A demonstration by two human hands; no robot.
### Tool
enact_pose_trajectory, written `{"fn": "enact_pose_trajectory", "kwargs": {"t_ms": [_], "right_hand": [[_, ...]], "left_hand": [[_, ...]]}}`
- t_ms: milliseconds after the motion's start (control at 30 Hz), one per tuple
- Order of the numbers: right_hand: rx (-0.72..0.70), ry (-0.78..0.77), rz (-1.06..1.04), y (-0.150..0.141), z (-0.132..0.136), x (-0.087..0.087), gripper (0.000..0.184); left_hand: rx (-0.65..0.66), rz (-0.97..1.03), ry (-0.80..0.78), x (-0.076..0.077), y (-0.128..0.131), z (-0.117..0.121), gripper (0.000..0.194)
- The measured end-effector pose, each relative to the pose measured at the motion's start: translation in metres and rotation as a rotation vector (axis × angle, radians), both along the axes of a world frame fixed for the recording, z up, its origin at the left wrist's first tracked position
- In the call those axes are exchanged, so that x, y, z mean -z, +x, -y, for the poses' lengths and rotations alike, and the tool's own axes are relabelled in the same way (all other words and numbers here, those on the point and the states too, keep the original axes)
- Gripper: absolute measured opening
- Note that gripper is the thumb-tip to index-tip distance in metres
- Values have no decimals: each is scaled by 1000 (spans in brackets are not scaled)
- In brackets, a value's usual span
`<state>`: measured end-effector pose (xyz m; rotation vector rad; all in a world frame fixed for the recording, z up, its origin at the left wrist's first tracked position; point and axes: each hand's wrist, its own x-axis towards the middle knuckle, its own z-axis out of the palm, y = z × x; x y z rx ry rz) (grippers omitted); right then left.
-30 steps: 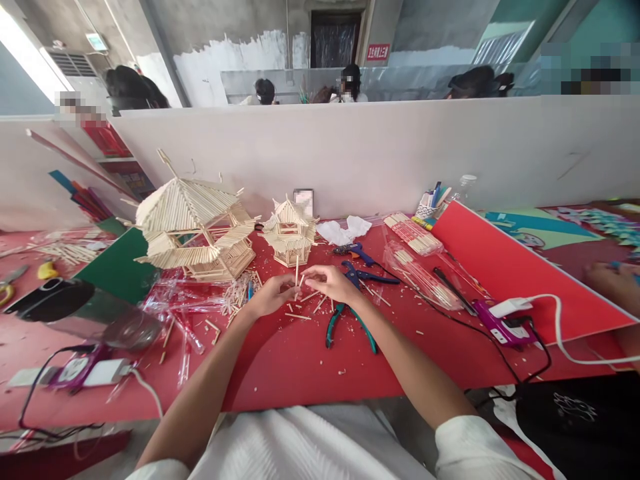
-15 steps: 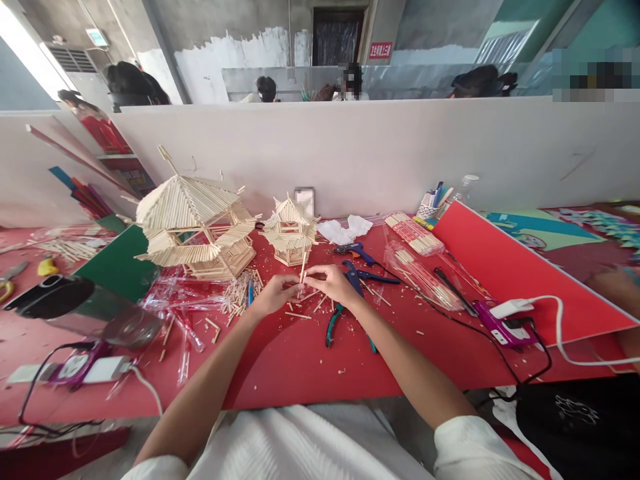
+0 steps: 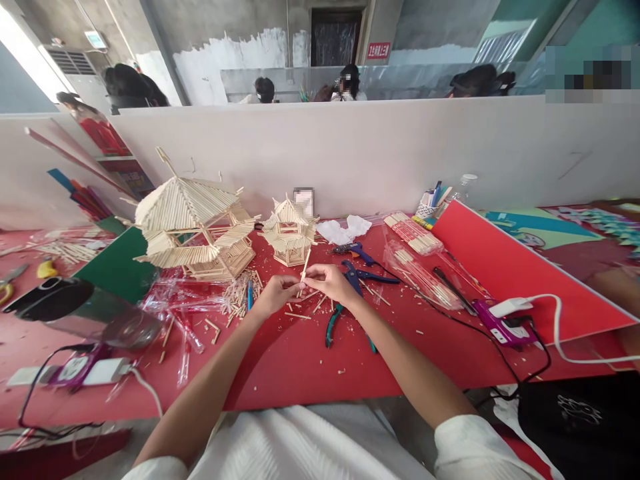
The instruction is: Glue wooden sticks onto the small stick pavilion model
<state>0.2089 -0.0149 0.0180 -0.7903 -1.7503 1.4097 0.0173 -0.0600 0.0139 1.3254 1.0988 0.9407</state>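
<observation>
- A person in a white top works bare-handed at a red table (image 3: 280, 373), a thin wooden stick (image 3: 307, 259) standing tilted between the two hands.
- The left hand (image 3: 277, 295) pinches the stick near its lower end, thumb and fingertips drawn together.
- The right hand (image 3: 330, 281) meets it from the other side, its fingertips pressed on the stick just above; the curl of its remaining fingers is too small to tell.
- Just behind the stick sits a small stick-built pavilion (image 3: 289, 233); to its left, a far larger pavilion (image 3: 185, 213) rises in tiers.
- Loose cut sticks (image 3: 239, 297) lie heaped beside a blue pen (image 3: 251, 293), near the left hand.
- By the right hand rest a blue cutter (image 3: 373, 276), a glue gun (image 3: 359, 253) and teal-handled pliers (image 3: 331, 327), partly hidden by the forearm.
- Wrapped stick bundles (image 3: 414, 233) lie farther right, near a tilted red board (image 3: 510, 267).
</observation>
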Motion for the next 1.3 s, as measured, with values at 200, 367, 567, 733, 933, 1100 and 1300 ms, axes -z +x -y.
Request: {"fn": "enact_pose_trajectory", "kwargs": {"t_ms": [200, 367, 567, 733, 933, 1100, 1300], "right_hand": [[78, 25, -16, -2, -4, 5, 32], [95, 49, -8, -1, -5, 5, 28], [104, 50, -26, -3, -5, 7, 28], [133, 69, -27, -4, -2, 5, 33], [99, 28, -7, -2, -1, 3, 35], [80, 8, 19, 0, -2, 2, 35], [63, -6, 19, -1, -1, 2, 38]], "left_hand": [[5, 9, -37, -1, 1, 1, 48], [-36, 11, -31, 3, 4, -1, 50], [-83, 48, -68, -1, 6, 1, 54], [-82, 51, -77, -4, 7, 3, 53], [-89, 41, -88, -3, 10, 2, 51], [-94, 18, -96, -2, 11, 2, 47], [-91, 10, -100, 0, 10, 2, 47]]}}
